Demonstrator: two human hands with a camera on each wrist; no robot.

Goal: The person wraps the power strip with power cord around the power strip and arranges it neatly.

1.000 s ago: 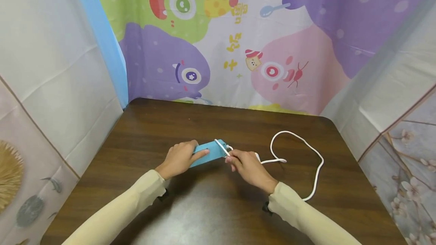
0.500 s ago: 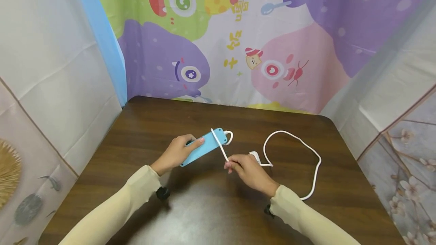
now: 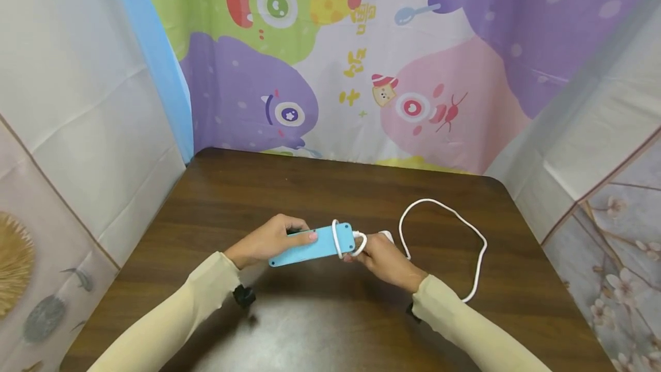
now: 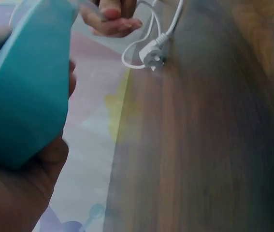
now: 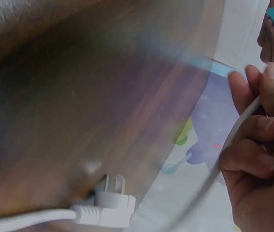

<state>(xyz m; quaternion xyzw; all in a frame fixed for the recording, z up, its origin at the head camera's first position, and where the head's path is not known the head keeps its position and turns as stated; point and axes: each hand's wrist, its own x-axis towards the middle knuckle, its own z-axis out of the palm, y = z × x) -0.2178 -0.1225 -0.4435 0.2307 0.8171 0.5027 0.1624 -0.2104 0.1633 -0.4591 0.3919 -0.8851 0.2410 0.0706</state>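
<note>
A light-blue power strip (image 3: 315, 247) with small dark screws at its corners is held tilted above the table in the head view. My left hand (image 3: 268, 240) grips its left part, the thumb lying across the flat face. One turn of white cord (image 3: 337, 240) goes round the strip near its right end, where the cord comes out in a small loop. Beside that end, my right hand (image 3: 389, 264) pinches the cord, with some fingertips hidden behind the strip. The white plug (image 5: 115, 208) lies on the table, its prongs showing in both wrist views.
A dark wooden table (image 3: 248, 188) lies under both hands. The rest of the cord (image 3: 483, 245) makes a wide loose loop on its right side. A cartoon-printed curtain (image 3: 351, 131) hangs along the back edge, with pale cloths on both sides.
The strip tilted up, then came lower and flatter toward the right hand. My right hand moved behind its right end, and the straight stretch of cord across the strip now wraps round it.
</note>
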